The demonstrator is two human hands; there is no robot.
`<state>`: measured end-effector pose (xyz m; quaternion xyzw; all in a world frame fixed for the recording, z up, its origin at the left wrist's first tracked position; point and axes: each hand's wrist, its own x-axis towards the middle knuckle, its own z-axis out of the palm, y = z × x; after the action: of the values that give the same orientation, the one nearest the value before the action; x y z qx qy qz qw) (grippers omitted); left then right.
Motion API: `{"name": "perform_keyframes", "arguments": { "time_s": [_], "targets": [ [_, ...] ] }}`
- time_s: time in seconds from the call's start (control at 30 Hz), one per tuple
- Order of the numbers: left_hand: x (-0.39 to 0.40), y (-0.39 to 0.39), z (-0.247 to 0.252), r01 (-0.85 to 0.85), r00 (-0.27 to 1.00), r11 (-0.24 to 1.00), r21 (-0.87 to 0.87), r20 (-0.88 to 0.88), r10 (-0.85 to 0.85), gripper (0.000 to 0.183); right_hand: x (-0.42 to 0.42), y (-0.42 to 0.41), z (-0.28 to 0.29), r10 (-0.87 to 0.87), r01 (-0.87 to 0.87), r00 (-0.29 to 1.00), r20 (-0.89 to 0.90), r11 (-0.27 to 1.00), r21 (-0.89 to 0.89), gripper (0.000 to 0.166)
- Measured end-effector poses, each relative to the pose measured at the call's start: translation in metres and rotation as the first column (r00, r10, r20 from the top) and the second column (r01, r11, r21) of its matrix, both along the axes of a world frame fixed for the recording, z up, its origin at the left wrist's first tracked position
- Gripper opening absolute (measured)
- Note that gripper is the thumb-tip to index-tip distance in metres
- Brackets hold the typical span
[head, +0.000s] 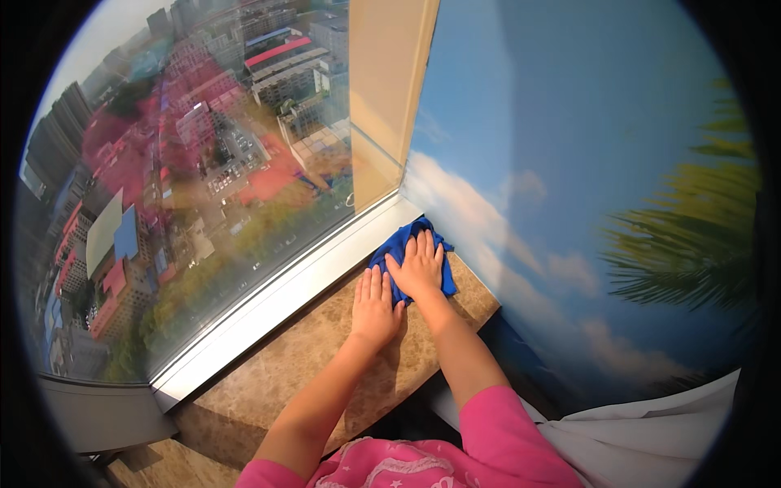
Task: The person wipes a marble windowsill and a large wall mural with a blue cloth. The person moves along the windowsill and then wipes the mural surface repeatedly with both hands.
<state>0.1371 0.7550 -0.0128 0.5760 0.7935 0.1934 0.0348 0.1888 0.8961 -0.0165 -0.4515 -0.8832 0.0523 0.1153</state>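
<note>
A crumpled blue cloth (448, 282) lies at the right end of the brown marble windowsill (293, 372), in the corner between the window frame and the wall. My right hand (418, 265) presses flat on it, fingers pointing toward the corner. Just to the left, my left hand (375, 308) rests palm down, its fingertips at the cloth's left edge and the rest of it over the stone. Neither hand is curled around the cloth. The part under my right palm is hidden.
A white window frame (274, 299) runs along the sill below a large glass pane (201, 201) facing a city far below. On the right stands a wall with a sky and palm mural (549, 152). White fabric (640, 433) hangs at the lower right.
</note>
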Motion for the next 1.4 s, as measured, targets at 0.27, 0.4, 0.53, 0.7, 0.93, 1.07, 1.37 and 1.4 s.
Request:
{"name": "perform_keyframes", "arguments": {
  "time_s": [0.27,0.4,0.53,0.7,0.93,1.07,1.37,1.4],
  "targets": [
    [-0.01,-0.091,-0.004,-0.001,1.0,1.0,0.029,-0.027,0.002,0.069,-0.007,-0.088,0.01,0.123,-0.123,0.992,0.0,0.99,-0.071,0.064],
    [-0.01,-0.142,-0.003,0.033,0.999,0.994,0.107,-0.013,-0.032,0.065,0.001,-0.136,0.009,0.186,-0.188,0.98,-0.07,0.982,-0.02,0.056],
    [-0.015,-0.182,-0.003,0.086,0.996,0.983,0.163,0.026,-0.091,0.055,0.01,-0.179,0.004,0.226,-0.221,0.96,-0.167,0.974,0.05,0.04],
    [-0.016,-0.191,0.008,0.153,0.961,0.956,0.25,0.187,-0.203,0.044,0.03,-0.206,0.0,0.187,-0.173,0.959,-0.211,0.981,0.084,0.027],
    [0.007,-0.11,0.089,0.164,0.906,0.802,0.574,0.233,-0.352,0.047,0.059,-0.139,0.12,0.177,-0.005,0.926,-0.334,0.89,0.457,0.031],
    [0.037,-0.033,0.182,0.249,0.94,0.655,0.714,-0.013,-0.342,0.051,0.109,-0.091,0.231,0.088,0.254,0.915,-0.394,0.633,0.731,0.034],
    [0.142,0.129,0.368,0.368,0.838,0.26,0.893,-0.197,-0.509,0.064,0.236,-0.006,0.394,-0.019,0.501,0.863,-0.505,0.164,0.85,0.034],
    [0.153,0.137,0.379,0.316,0.829,0.207,0.926,-0.164,-0.534,0.067,0.244,0.003,0.402,-0.043,0.507,0.861,-0.507,0.145,0.85,0.035]
  ]
}}
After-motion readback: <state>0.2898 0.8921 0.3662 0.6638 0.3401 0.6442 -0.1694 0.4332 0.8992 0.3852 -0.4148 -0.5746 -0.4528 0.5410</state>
